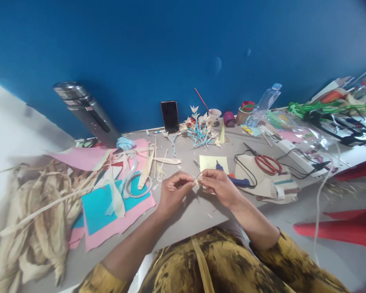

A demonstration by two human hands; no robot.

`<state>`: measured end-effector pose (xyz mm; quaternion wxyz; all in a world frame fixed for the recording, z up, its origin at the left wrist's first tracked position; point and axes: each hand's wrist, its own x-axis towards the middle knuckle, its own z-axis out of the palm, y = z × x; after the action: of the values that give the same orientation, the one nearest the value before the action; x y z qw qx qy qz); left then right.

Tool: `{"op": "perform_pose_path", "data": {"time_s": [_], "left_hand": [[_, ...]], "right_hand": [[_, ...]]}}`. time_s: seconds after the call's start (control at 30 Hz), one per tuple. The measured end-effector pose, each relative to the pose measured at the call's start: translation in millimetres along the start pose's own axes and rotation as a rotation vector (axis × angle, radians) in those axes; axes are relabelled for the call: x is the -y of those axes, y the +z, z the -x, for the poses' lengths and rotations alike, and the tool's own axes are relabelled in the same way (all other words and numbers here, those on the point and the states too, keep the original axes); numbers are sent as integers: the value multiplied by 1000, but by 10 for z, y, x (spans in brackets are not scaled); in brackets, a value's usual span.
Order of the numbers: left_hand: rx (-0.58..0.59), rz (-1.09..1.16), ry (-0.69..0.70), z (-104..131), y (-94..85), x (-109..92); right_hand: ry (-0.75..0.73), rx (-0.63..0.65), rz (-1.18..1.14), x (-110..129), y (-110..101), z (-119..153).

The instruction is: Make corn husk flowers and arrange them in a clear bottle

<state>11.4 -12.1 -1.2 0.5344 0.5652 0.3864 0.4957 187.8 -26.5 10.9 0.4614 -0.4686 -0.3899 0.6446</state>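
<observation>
While dried husks (pixel 42 219) cover the front-left corner of the surface (pixel 213 205), a blue sheet (pixel 100 207) beside them lies on pink paper (pixel 125 221), bearing a tape roll (pixel 137 196). Near the middle of the front edge, the left hand (pixel 177 185) pinches a small pale piece (pixel 197 182) between thumb and fingertips; the right hand (pixel 217 185), fingers curled, pinches it from the other side. Blue-stemmed flowers (pixel 199 132) stand toward the back edge. Right of the hands come a glue gun (pixel 240 182) and red-handled scissors (pixel 258 155) on cloth (pixel 256 179).

A deep-blue wall (pixel 140 53) (faintly spotted) backs the grey table (pixel 186 215).
</observation>
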Motion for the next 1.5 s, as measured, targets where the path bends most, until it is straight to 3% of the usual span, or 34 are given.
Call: {"op": "perform_pose_path", "data": {"time_s": [0.23,0.5,0.73,0.93,1.03,1.13,1.27,1.5], "left_hand": [[-38,-217,146,19,-2,-36],[-46,-262,93,19,15,-53],[-38,-267,44,14,27,-41],[7,-100,-88,-18,-7,-19],[173,50,-223,-33,-38,-1],[303,199,-297,-34,-60,35],[331,342,-368,-34,-66,66],[323,446,-414,-58,-58,65]], "right_hand": [[30,-33,-56,-15,56,-14],[9,-21,-10,-25,42,-15],[-31,-39,174,-2,38,1],[-150,-69,290,43,-38,-14],[-206,-97,299,127,-114,-39],[-169,19,300,202,-152,-61],[-95,201,264,199,-124,-96],[-55,197,243,156,-69,-115]]}}
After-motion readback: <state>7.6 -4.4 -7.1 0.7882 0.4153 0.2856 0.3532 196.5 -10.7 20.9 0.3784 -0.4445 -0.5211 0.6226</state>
